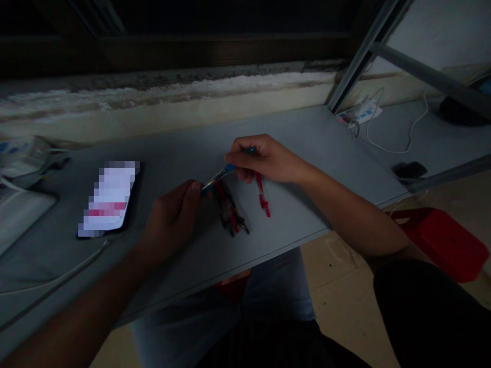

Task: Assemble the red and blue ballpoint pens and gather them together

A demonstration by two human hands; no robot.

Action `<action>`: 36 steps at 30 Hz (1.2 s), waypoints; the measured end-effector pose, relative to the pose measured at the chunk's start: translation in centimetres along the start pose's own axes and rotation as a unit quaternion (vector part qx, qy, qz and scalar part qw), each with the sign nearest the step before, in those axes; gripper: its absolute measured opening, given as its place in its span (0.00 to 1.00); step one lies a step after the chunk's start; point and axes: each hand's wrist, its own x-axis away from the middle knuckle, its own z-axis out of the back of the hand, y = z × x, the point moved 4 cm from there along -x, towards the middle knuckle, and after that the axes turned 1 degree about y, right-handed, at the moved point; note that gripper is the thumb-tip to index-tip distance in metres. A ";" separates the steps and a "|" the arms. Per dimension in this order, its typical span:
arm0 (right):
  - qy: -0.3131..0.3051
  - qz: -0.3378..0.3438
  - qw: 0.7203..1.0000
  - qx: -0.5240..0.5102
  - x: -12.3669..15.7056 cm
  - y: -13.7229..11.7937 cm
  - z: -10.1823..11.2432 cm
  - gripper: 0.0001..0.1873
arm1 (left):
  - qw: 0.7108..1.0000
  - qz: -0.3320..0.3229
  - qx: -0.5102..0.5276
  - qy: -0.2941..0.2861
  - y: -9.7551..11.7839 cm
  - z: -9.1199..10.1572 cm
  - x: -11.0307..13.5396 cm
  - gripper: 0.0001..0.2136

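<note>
My right hand is closed around a small blue-handled tool with a thin metal tip, which points down and left. My left hand is closed and pinches something small right at the tool's tip; I cannot make out what it is. Just beside both hands, a dark red-and-black toy figure lies on the grey table. A separate red piece lies under my right hand.
A phone with a lit screen lies on the table at the left. White cables and a power strip sit at the back right. A red stool stands on the floor to the right. A metal frame post rises at the table's far corner.
</note>
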 end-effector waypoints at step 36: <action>-0.007 0.036 0.999 -0.036 -0.7 2.1 0.6 0.08 | 0.999 -0.015 -0.037 -0.033 0.0 -0.8 -0.3 0.18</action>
